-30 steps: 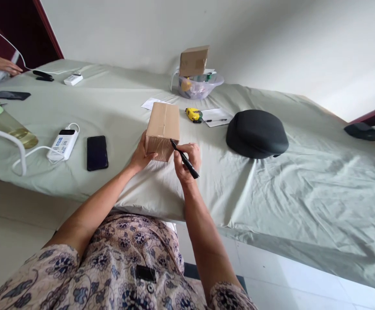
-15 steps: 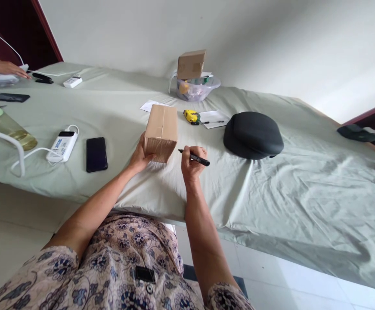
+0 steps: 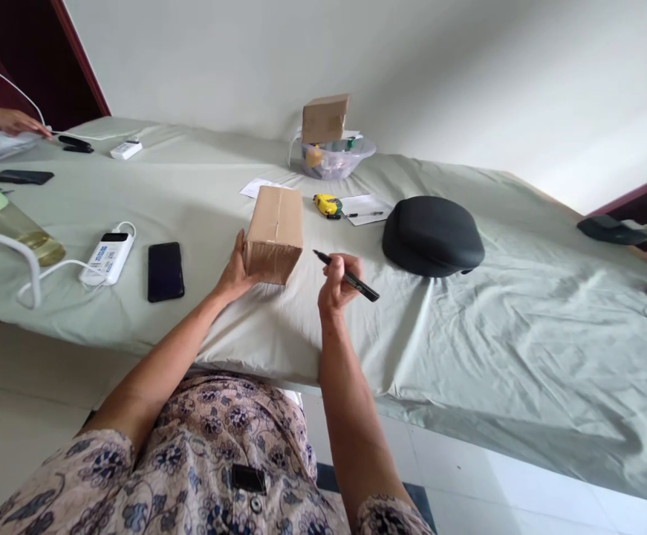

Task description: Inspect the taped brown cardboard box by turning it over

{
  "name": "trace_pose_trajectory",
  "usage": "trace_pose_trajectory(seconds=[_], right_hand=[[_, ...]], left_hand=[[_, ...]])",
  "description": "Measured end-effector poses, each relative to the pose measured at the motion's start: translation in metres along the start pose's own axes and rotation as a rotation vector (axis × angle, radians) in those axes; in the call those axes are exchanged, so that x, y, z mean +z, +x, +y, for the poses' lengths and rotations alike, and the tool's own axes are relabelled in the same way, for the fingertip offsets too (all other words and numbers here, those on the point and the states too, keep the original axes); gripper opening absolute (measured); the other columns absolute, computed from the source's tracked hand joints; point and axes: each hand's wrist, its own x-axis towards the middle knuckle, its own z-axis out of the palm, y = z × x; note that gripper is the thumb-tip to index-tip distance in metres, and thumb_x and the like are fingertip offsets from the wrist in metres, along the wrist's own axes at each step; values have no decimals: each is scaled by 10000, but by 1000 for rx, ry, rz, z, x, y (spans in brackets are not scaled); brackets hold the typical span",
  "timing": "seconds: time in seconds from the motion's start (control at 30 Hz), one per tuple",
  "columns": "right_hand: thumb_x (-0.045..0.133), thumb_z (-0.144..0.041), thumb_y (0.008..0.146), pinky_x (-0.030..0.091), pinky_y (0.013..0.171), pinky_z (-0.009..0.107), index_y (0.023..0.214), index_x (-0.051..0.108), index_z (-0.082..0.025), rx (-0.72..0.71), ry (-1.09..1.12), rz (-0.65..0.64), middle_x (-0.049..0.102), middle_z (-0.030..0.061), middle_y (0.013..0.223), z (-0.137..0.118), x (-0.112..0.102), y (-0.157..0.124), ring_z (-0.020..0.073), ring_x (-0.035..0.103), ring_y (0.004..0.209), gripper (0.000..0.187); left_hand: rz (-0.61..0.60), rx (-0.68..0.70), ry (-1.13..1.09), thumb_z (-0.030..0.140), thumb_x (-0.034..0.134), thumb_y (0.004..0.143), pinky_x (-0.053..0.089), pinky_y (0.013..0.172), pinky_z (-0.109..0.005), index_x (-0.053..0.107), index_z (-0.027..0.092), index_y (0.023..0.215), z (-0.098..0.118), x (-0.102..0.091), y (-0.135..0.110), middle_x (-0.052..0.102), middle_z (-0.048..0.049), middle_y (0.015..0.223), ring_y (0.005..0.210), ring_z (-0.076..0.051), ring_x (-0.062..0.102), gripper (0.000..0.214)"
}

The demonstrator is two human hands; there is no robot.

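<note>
A taped brown cardboard box (image 3: 275,223) stands on the cloth-covered table in front of me. My left hand (image 3: 235,271) holds it by the left side, fingers along that side and thumb at the lower front. To the right of the box, my right hand (image 3: 339,282) grips a black marker (image 3: 359,285) with its tip bare. That tip points up and left towards the box, a short gap away from it. Behind the marker lies a yellow tape measure (image 3: 327,204), close to a sheet of white paper (image 3: 365,208) with pens on it.
A black case (image 3: 433,235) sits to the right. On the left are a phone (image 3: 166,271), a white power bank (image 3: 108,258) with a cable and a green-lidded bottle (image 3: 33,236). A basin (image 3: 337,158) carrying another box (image 3: 324,119) stands at the back. Another person's hand (image 3: 19,121) shows far left.
My right hand has drawn slightly right, and the marker now slants more steeply with its back end lower. The left hand keeps its hold on the box.
</note>
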Motion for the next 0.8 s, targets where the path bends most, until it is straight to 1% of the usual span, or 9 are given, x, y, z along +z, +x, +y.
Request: trace_pose_trajectory(seconds=[0.07,0.13,0.23,0.33,0.4,0.5,0.6,0.7,0.8], right_hand=[[367,-544,1000,526,717,342,913,582,-211,43,-70,123,565,20,771,8,-1,7,180,592,701,406],[397,-490,986,536,827,368,1001,600,-199,79,-172,111,616,62,912,15,-2,13,205,626,847,355],[515,-394,926,503,959,394,1161,617,-168,182,-347,-135,643,114,1087,26,-2,17,238,623,1022,342],[622,-369,870,450,1036,445,1334,567,-124,331,-486,-354,626,166,1223,31,0,15,287,589,1157,528],[656,-413,867,406,1071,493,1406,527,-129,389,-571,-435,598,189,1311,31,2,13,327,546,1240,623],[682,-488,866,358,1087,531,1468,476,-145,415,-686,-501,569,208,1379,30,4,11,369,498,1299,723],[699,-520,857,327,1091,527,1498,432,-143,398,-773,-536,553,221,1408,28,5,10,375,488,1304,790],[699,-553,855,293,1109,535,1517,399,-134,400,-832,-591,530,226,1441,25,4,10,376,470,1326,839],[671,-576,870,272,1126,537,1535,367,-116,442,-872,-646,502,230,1475,22,2,12,374,432,1370,864]], left_hand=[[56,-30,41,742,687,789,391,1210,-527,72,297,1633,3,-9,0,368,-173,1623,1505,-343,392,1135],[163,-32,91,753,554,876,383,1218,-486,180,304,1615,8,-23,1,386,-152,1620,1505,-308,399,942],[332,-69,228,698,447,951,445,1168,-432,442,223,1494,17,-52,-1,532,-163,1504,1389,-280,535,721],[428,-190,443,509,474,972,483,1125,-429,559,145,1374,27,-88,-10,632,-187,1362,1282,-283,611,549],[498,-298,649,406,487,950,428,1168,-502,579,125,1352,34,-111,-19,626,-205,1355,1321,-331,570,499],[542,-499,922,417,489,931,380,1127,-674,600,73,1312,43,-135,-34,550,-287,1410,1378,-468,464,525],[497,-637,1077,451,474,929,358,1079,-736,669,25,1157,43,-144,-45,564,-350,1335,1349,-521,454,520],[452,-605,1116,419,447,934,338,1083,-734,720,49,993,35,-144,-48,608,-346,1266,1331,-509,471,463],[468,-614,1090,376,447,926,340,1059,-742,743,78,946,29,-143,-47,659,-317,1196,1270,-504,522,420]])
